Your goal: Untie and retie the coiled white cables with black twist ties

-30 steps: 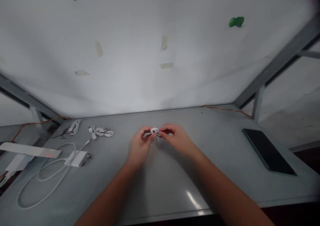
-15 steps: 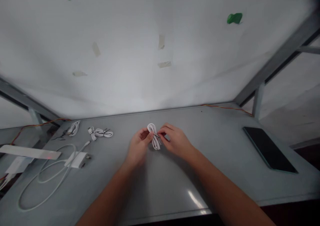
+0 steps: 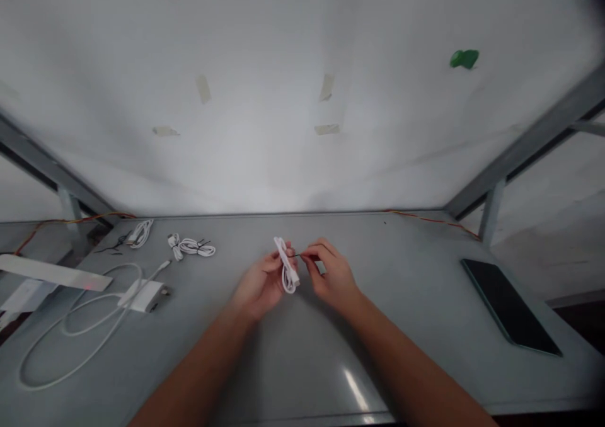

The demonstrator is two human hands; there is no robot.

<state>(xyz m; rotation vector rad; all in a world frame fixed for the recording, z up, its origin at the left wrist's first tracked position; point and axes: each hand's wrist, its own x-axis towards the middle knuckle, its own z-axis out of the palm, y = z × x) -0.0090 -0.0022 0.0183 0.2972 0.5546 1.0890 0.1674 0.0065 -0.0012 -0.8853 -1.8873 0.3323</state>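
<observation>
A white cable (image 3: 286, 269), coiled into a narrow bundle, is held in my left hand (image 3: 261, 283) above the middle of the grey table. The fingers of that hand are closed around it from the left and behind. My right hand (image 3: 332, 271) is just to the right of the bundle, thumb and forefinger pinched on a thin black twist tie (image 3: 297, 255). The tie stretches from the pinch to the cable, and its far end is hidden at the bundle and the left fingers.
At the left lie two tied white cables (image 3: 196, 247), another coiled cable (image 3: 140, 233) and a white charger (image 3: 147, 296) with a long looped cord. A white power strip (image 3: 57, 272) sits at the far left. A dark tablet (image 3: 508, 307) lies on the right of the table (image 3: 401, 326).
My right hand has drawn slightly away from the bundle, and the black tie now stretches between them. My left hand has turned the cable bundle. The camera view has shifted a little.
</observation>
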